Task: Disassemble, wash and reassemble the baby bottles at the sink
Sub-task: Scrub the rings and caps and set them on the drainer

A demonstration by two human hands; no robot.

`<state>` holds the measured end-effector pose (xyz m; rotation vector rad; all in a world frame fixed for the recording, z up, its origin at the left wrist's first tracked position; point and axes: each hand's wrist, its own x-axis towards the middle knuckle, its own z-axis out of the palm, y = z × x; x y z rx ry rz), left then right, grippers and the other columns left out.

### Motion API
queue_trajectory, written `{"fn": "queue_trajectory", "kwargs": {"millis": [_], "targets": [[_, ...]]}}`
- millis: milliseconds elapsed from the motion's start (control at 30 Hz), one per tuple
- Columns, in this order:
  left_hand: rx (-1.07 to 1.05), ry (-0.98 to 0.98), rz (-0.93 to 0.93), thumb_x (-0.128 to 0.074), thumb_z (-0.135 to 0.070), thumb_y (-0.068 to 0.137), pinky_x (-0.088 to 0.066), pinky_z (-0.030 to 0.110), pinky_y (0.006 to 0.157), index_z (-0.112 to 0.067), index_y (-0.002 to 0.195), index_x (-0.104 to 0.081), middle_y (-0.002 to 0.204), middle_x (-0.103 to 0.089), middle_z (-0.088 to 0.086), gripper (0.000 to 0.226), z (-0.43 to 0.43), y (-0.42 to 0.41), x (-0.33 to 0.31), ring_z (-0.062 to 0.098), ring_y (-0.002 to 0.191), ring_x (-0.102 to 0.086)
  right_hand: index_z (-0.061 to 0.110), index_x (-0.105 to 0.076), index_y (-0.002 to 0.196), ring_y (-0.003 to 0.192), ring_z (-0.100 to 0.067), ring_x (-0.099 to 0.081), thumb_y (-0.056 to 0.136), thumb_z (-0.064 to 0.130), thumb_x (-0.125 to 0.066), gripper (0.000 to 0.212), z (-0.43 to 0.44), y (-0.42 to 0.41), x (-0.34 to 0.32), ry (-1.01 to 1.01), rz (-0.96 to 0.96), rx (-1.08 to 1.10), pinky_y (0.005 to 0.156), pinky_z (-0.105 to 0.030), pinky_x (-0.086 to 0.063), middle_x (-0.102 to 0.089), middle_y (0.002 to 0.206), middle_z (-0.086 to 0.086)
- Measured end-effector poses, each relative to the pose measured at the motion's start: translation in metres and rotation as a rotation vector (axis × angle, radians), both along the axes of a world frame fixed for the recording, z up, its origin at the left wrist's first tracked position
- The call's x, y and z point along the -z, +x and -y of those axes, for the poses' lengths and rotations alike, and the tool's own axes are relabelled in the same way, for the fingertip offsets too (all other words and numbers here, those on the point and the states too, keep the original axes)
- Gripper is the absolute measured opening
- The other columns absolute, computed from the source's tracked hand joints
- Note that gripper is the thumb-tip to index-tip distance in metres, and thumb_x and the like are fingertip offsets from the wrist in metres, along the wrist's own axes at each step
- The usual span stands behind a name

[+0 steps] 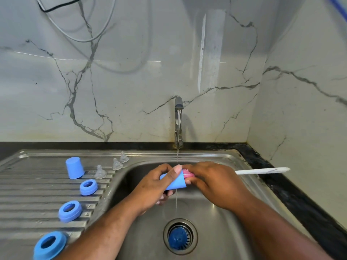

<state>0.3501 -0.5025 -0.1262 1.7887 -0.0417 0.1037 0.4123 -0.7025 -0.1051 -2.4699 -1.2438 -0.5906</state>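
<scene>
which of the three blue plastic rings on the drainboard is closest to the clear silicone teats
The blue plastic ring farthest from the camera, beside the frontmost clear silicone teat. The middle ring and nearest ring lie further down the steel drainboard.

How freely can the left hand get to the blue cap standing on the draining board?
Probably not at once: the left hand grips another blue cap over the sink. Once freed, it could likely pass over the low teats to the standing cap.
</scene>
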Motion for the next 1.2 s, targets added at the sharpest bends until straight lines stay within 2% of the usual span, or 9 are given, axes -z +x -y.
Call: {"fn": "queue_trajectory", "kwargs": {"millis": [133,267,467,600,700,867,967,1067,1200], "targets": [[0.051,0.135,0.098,-0.06,-0.056,0.092,-0.04,0.024,0.055,-0.02,0.105,-0.056,0.068,-0.059,-0.01,0.039,0.0,-0.001,-0.005,0.004,0.055,-0.048,0.04,-0.057,0.096,0.079,-0.006,-0.055,0.102,0.046,-0.048,0.012,0.001,0.0,0.001,0.001,-0.079,0.043,0.06,-0.017,-0.031,-0.064,0.089,0.014],[0.094,0.337,0.199,-0.068,-0.044,0.094,-0.041,0.022,0.058,-0.029,0.115,-0.05,0.074,-0.055,-0.014,0.032,-0.001,-0.001,0.002,0.005,0.06,-0.045,0.039,-0.052,0.099,0.078,-0.006,-0.052,0.096,0.045,-0.054,0.007,0.0,0.0,0.003,-0.034,-0.092,0.04,0.06,-0.02,-0.031,-0.058,0.087,0.015],[-0.022,-0.053,-0.072,-0.048,-0.082,0.084,-0.036,0.026,0.047,-0.019,0.109,-0.057,0.078,-0.059,0.008,0.068,0.009,-0.004,0.002,0.014,0.057,-0.048,0.04,-0.058,0.125,0.09,-0.007,-0.06,0.095,0.057,-0.051,0.035,0.0,0.002,0.004,-0.071,0.034,0.014,0.062,-0.016,-0.028,-0.066,0.104,0.014],[0.036,-0.161,-0.235,-0.049,-0.073,0.09,-0.023,0.021,0.044,-0.012,0.096,-0.062,0.062,-0.048,0.004,0.063,0.003,-0.007,-0.002,0.01,0.045,-0.028,0.038,-0.058,0.122,0.083,-0.008,-0.063,0.094,0.055,-0.049,0.034,-0.006,-0.003,0.003,-0.077,0.074,0.018,0.063,-0.022,-0.034,-0.07,0.1,0.012],[0.104,-0.051,-0.021,-0.057,-0.064,0.094,-0.033,0.026,0.05,-0.015,0.099,-0.061,0.067,-0.052,0.007,0.05,-0.004,-0.003,-0.006,0.015,0.05,-0.036,0.034,-0.063,0.11,0.07,-0.011,-0.054,0.095,0.049,-0.047,0.027,-0.005,-0.005,0.002,0.011,0.044,0.075,0.054,-0.015,-0.021,-0.069,0.086,0.009],[0.121,0.292,0.237,-0.071,-0.038,0.09,-0.053,0.037,0.075,-0.033,0.117,-0.056,0.095,-0.063,-0.005,0.031,-0.009,-0.001,-0.004,0.011,0.08,-0.057,0.034,-0.065,0.11,0.08,-0.013,-0.055,0.1,0.046,-0.051,0.021,-0.002,0.002,0.004,0.043,-0.183,0.141,0.062,-0.029,-0.036,-0.069,0.093,0.008],[0.105,0.112,0.178,-0.076,-0.036,0.088,-0.057,0.035,0.081,-0.025,0.12,-0.058,0.105,-0.065,0.001,0.038,-0.006,0.0,-0.002,0.013,0.082,-0.063,0.035,-0.064,0.113,0.077,-0.011,-0.05,0.099,0.048,-0.051,0.023,-0.001,0.001,0.004,0.018,-0.046,0.147,0.057,-0.02,-0.029,-0.067,0.092,0.011],[0.03,-0.14,-0.037,-0.06,-0.071,0.087,-0.054,0.035,0.06,-0.008,0.113,-0.062,0.089,-0.066,0.013,0.068,-0.001,-0.003,-0.002,0.021,0.066,-0.061,0.038,-0.066,0.116,0.08,-0.01,-0.062,0.093,0.053,-0.05,0.031,-0.002,0.002,0.004,-0.05,0.099,0.057,0.062,-0.026,-0.035,-0.069,0.091,0.013],[0.063,-0.071,-0.254,-0.048,-0.075,0.089,-0.027,0.02,0.041,-0.004,0.091,-0.067,0.063,-0.053,0.009,0.073,-0.004,-0.006,-0.001,0.012,0.043,-0.034,0.039,-0.068,0.121,0.078,-0.012,-0.065,0.093,0.051,-0.044,0.039,-0.008,-0.003,0.0,-0.068,0.143,0.036,0.058,-0.02,-0.031,-0.073,0.091,0.011]]}}
